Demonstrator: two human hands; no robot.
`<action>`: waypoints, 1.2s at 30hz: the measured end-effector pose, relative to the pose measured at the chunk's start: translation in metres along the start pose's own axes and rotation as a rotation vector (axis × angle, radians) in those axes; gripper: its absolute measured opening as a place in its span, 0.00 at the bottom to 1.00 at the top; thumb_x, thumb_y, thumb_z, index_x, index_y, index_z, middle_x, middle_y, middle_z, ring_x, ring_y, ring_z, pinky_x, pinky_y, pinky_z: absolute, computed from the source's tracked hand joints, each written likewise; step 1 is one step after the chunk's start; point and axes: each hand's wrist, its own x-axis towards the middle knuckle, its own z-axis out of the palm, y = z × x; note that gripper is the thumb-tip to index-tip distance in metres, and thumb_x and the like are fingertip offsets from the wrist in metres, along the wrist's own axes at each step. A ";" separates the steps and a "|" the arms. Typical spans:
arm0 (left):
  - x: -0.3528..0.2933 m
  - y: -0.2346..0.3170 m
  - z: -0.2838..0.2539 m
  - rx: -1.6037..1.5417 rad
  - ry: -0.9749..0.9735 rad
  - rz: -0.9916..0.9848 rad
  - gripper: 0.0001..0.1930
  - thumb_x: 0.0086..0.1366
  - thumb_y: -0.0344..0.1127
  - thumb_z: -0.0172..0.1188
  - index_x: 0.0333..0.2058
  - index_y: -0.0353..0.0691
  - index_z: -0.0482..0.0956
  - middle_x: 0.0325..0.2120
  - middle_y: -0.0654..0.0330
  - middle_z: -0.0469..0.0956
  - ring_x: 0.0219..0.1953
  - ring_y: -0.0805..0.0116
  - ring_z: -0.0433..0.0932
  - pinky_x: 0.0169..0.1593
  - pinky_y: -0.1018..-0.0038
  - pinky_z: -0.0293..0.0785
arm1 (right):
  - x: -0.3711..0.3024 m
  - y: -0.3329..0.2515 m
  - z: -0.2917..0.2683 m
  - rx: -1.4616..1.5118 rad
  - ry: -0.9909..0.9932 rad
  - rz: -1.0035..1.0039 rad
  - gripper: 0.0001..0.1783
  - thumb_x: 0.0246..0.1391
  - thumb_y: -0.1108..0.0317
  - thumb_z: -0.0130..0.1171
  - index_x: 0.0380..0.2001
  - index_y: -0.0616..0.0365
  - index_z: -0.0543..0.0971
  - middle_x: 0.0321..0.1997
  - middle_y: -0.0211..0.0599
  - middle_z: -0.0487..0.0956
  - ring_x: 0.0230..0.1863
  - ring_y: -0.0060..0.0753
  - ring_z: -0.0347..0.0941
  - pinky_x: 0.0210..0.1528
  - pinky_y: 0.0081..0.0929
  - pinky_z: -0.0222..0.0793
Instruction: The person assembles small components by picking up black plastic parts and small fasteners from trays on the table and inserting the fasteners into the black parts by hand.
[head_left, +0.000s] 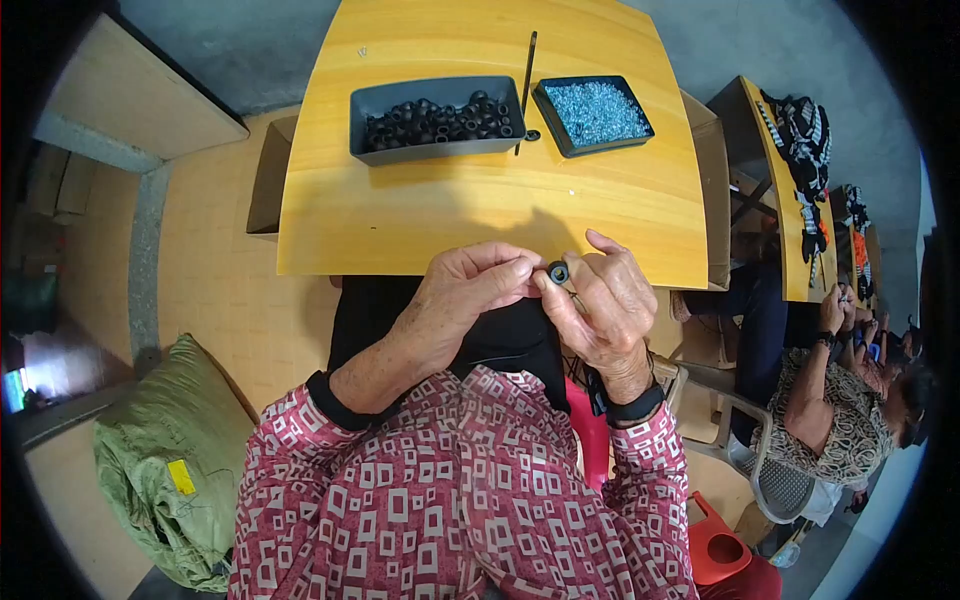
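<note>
- The right hand [600, 300] is clamped on a black hollow bead [558, 271], gripped at the tips of thumb and finger with its round opening turned up toward the camera.
- The left hand [470, 300] has thumb and forefinger pinched together just beside that bead; I cannot tell whether anything thin lies between them.
- The gripped bead is in the air around the near edge of the yellow wooden desk [620, 210], right of that edge's middle and in front of the person's body.
- A grey rectangular tub [440, 152] stands on the desk, nearer the left edge than the right and well back from the near edge. Loose black beads [435, 122] cover its bottom.
- A shallow black tray [612, 147] sits near the right edge, filled with small clear bluish beads [598, 112].
- Between the two containers lies a thin black rod [529, 75], pointing toward the far edge, with a small black ring [532, 135] just beside its lower part.
- A cardboard box [268, 185] is beside the desk's left edge; a green sack [175, 460] with a yellow label rests on the floor farther left.
- Beyond the right edge, a seated co-worker [835, 420] in a patterned top is beside a second desk [795, 265] bearing black-and-white striped pieces [800, 135].
</note>
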 end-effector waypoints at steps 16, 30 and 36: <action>-0.020 0.019 -0.051 -0.122 0.091 0.045 0.09 0.60 0.28 0.62 0.40 0.35 0.78 0.34 0.63 0.79 0.37 0.77 0.76 0.42 0.84 0.73 | 0.036 -0.019 0.036 0.001 -0.228 -0.265 0.24 0.38 0.64 0.71 0.38 0.66 0.78 0.33 0.39 0.76 0.33 0.40 0.74 0.40 0.34 0.73; -0.029 0.087 -0.253 -0.176 0.624 0.441 0.13 0.63 0.30 0.58 0.47 0.38 0.73 0.41 0.56 0.79 0.44 0.67 0.79 0.51 0.72 0.74 | 0.045 -0.020 0.026 -0.071 -0.327 -0.117 0.14 0.41 0.78 0.66 0.35 0.66 0.79 0.30 0.42 0.76 0.30 0.40 0.74 0.33 0.32 0.71; -0.013 0.096 -0.289 -0.109 0.763 0.297 0.23 0.63 0.35 0.57 0.56 0.41 0.66 0.52 0.53 0.71 0.55 0.62 0.72 0.57 0.66 0.67 | 0.051 -0.017 0.024 -0.090 -0.330 -0.106 0.15 0.41 0.78 0.66 0.36 0.66 0.79 0.30 0.42 0.76 0.30 0.40 0.74 0.33 0.32 0.71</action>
